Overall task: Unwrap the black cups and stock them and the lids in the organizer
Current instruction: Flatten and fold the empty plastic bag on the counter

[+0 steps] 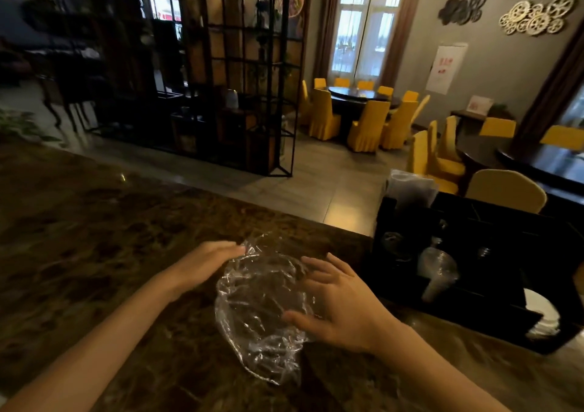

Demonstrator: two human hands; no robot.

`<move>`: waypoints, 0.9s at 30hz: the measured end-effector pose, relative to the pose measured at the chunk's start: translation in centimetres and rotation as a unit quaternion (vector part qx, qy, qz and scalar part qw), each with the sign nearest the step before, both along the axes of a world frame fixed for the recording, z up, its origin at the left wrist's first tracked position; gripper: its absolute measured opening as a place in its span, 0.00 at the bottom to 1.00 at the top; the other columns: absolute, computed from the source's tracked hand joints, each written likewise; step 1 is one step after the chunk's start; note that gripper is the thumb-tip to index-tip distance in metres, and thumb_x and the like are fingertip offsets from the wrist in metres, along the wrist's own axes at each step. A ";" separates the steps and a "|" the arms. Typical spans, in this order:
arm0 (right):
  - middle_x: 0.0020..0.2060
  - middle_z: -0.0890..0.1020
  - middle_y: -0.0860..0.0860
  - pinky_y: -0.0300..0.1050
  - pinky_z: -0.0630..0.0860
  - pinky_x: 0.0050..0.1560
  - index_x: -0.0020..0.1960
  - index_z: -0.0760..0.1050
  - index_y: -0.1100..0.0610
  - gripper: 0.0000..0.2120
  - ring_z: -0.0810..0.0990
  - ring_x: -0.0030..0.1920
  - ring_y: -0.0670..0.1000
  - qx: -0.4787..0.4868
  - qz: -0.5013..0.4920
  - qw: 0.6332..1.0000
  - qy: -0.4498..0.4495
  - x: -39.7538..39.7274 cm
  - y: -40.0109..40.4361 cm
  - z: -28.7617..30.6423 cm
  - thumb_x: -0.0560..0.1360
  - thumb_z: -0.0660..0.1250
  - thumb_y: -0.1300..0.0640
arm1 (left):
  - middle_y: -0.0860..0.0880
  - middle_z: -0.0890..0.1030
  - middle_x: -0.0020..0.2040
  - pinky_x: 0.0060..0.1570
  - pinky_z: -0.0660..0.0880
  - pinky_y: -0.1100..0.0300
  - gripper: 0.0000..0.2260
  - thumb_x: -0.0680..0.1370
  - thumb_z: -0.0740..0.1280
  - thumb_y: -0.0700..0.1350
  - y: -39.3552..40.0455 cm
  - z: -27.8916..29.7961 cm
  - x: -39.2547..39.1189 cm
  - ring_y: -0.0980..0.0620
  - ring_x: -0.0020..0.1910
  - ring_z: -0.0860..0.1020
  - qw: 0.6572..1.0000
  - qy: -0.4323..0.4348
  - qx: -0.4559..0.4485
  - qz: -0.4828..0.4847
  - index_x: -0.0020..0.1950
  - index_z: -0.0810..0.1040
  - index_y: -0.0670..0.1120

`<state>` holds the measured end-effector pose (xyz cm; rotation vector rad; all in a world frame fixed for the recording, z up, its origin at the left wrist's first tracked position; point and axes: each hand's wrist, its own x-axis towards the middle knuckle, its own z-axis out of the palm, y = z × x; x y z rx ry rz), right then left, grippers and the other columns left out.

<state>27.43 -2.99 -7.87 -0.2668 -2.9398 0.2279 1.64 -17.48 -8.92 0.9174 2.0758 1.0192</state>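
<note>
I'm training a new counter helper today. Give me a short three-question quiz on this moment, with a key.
1. True or false: the clear plastic wrap lies on the marble counter between both hands.
2. Which side of the wrap is the black organizer on? A) left B) right C) behind the person
3. Fill in: the stack at the organizer's right end is white ____.

Key: 1 true, the left hand and right hand flank it with fingers spread. 2 B. 3 lids, as far as the blur shows.
</note>
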 end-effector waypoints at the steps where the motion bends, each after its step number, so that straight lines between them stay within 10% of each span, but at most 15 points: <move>1: 0.71 0.78 0.42 0.58 0.45 0.83 0.70 0.75 0.42 0.30 0.60 0.81 0.43 0.002 -0.004 1.000 -0.016 -0.3 -0.3 -0.2 0.80 0.50 0.27 | 0.55 0.78 0.69 0.72 0.65 0.54 0.21 0.79 0.66 0.62 0.0 -0.5 -0.1 0.55 0.69 0.74 0.999 -0.017 0.015 -0.027 0.69 0.78 0.57; 6: 0.65 0.81 0.41 0.54 0.47 0.83 0.65 0.76 0.44 0.22 0.71 0.73 0.40 -0.040 -0.043 0.998 -0.032 -1.5 -0.8 -0.9 0.81 0.55 0.33 | 0.58 0.86 0.58 0.67 0.72 0.54 0.08 0.78 0.70 0.55 0.2 -1.2 0.1 0.59 0.61 0.80 0.991 -0.034 0.115 -0.067 0.55 0.85 0.61; 10: 0.45 0.81 0.41 0.47 0.76 0.65 0.55 0.81 0.48 0.20 0.80 0.48 0.39 -0.090 -0.059 0.994 0.020 -1.8 -0.8 -0.1 0.82 0.58 0.36 | 0.52 0.88 0.53 0.59 0.80 0.56 0.08 0.77 0.72 0.49 0.4 -0.9 0.3 0.56 0.55 0.85 0.976 -0.065 0.187 -0.087 0.56 0.85 0.53; 12: 0.49 0.80 0.40 0.45 0.80 0.54 0.58 0.82 0.47 0.19 0.79 0.49 0.40 -0.105 -0.070 0.990 0.057 -2.0 -0.8 0.4 0.81 0.60 0.37 | 0.51 0.88 0.52 0.54 0.81 0.60 0.06 0.78 0.72 0.44 0.7 -0.7 0.4 0.54 0.54 0.85 0.969 -0.061 0.217 -0.099 0.54 0.86 0.52; 19: 0.72 0.66 0.44 0.48 0.71 0.73 0.77 0.65 0.40 0.39 0.67 0.73 0.47 -0.100 -0.129 0.973 0.161 -3.5 -0.6 3.5 0.71 0.68 0.28 | 0.53 0.87 0.49 0.52 0.80 0.65 0.06 0.77 0.74 0.42 2.0 1.7 1.5 0.55 0.51 0.85 0.946 -0.002 0.281 -0.163 0.51 0.86 0.50; 22: 0.66 0.75 0.38 0.36 0.73 0.68 0.81 0.57 0.44 0.49 0.74 0.66 0.36 -0.158 -0.132 0.971 0.118 -4.5 0.2 5.1 0.66 0.73 0.28 | 0.53 0.87 0.49 0.54 0.81 0.63 0.06 0.77 0.73 0.40 2.4 2.7 2.0 0.56 0.51 0.84 0.938 0.021 0.291 -0.187 0.52 0.86 0.48; 27: 0.48 0.88 0.45 0.47 0.85 0.54 0.62 0.83 0.52 0.15 0.87 0.50 0.43 -0.227 -0.119 0.954 0.156 -4.4 1.9 5.2 0.76 0.75 0.54 | 0.54 0.87 0.49 0.53 0.80 0.65 0.06 0.76 0.73 0.46 2.5 2.7 1.0 0.56 0.51 0.84 0.931 0.011 0.318 -0.178 0.51 0.86 0.49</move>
